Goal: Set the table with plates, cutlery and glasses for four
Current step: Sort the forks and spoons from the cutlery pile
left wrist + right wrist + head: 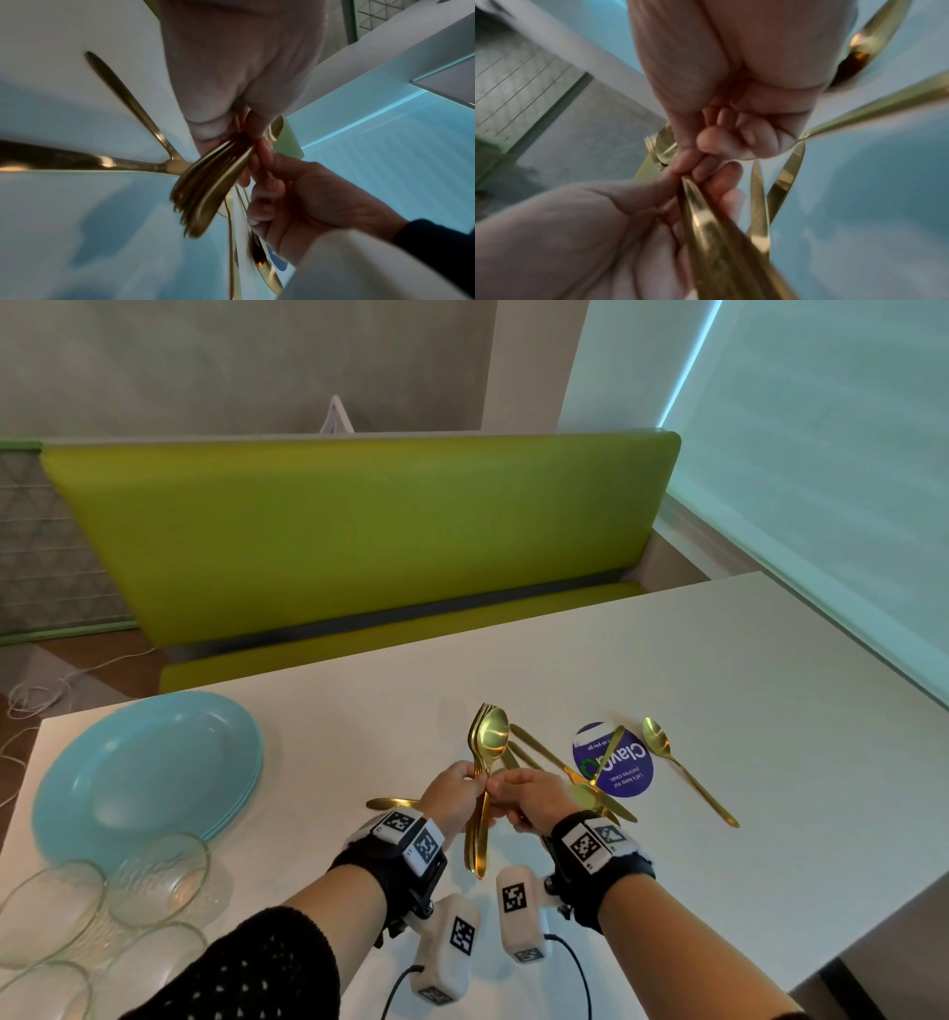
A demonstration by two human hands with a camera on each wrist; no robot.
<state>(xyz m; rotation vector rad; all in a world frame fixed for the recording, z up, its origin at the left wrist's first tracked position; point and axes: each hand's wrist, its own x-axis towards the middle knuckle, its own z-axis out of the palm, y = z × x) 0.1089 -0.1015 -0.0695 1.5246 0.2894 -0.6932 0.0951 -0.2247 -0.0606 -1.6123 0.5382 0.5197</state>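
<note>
Above the white table (719, 670) my left hand (454, 788) grips a bundle of gold spoons and forks (485, 762), heads up and handles down. My right hand (529, 796) pinches the same bundle (706, 223) at the handles, right beside the left hand (590, 233). The left wrist view shows the bundle's handles (205, 188) fanned below my left hand (231, 91), with the right hand (295, 192) touching them. Loose gold knives (544, 752) and a gold spoon (683, 767) lie on the table. A stack of light blue plates (149, 767) sits at the left, with several glass bowls (154, 880) near it.
A round purple sticker (616, 762) is on the table under some cutlery. One gold piece (390, 802) lies behind my left wrist. A green bench (359, 531) runs along the far side. The table's right part is bare white surface.
</note>
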